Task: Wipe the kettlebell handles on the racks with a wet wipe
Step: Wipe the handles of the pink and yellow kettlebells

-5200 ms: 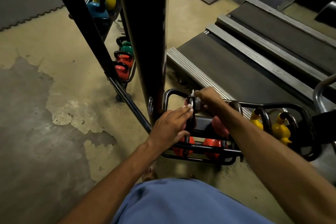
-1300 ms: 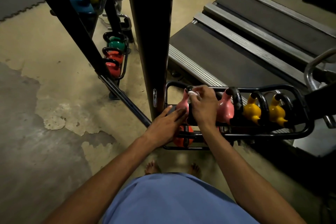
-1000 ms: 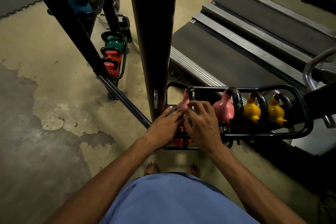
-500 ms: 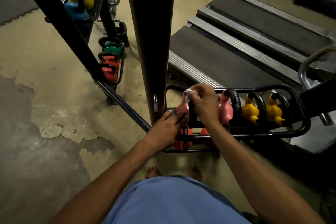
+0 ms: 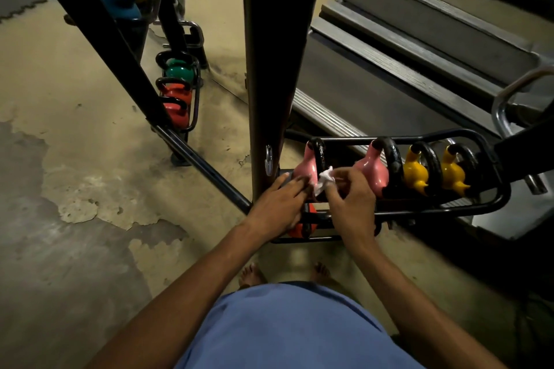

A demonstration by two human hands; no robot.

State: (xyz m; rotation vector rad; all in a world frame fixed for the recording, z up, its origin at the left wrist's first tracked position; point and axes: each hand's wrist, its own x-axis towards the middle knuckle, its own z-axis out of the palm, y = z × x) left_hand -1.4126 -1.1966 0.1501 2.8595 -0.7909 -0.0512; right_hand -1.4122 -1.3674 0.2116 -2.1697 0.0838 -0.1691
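A low black rack (image 5: 467,207) holds two pink kettlebells and two yellow ones, all with black handles. My right hand (image 5: 347,198) pinches a crumpled white wet wipe (image 5: 323,181) just right of the leftmost pink kettlebell (image 5: 305,166), below its black handle (image 5: 319,150). My left hand (image 5: 278,204) lies with straight fingers against that kettlebell's body. The second pink kettlebell (image 5: 373,169) stands to the right, then the yellow pair (image 5: 415,172). An orange kettlebell (image 5: 302,226) shows on the lower tier under my hands.
A thick black upright post (image 5: 275,69) rises just left of the rack. A slanted black frame bar (image 5: 99,39) crosses at left, with green and red kettlebells (image 5: 177,93) behind it. Treadmill decks (image 5: 404,54) lie at right. Bare feet stand on patchy concrete floor (image 5: 90,189).
My right hand slid the wipe up and down along the leftmost pink kettlebell's handle; it now sits lower, beside the bell's body. My left hand stayed on that kettlebell.
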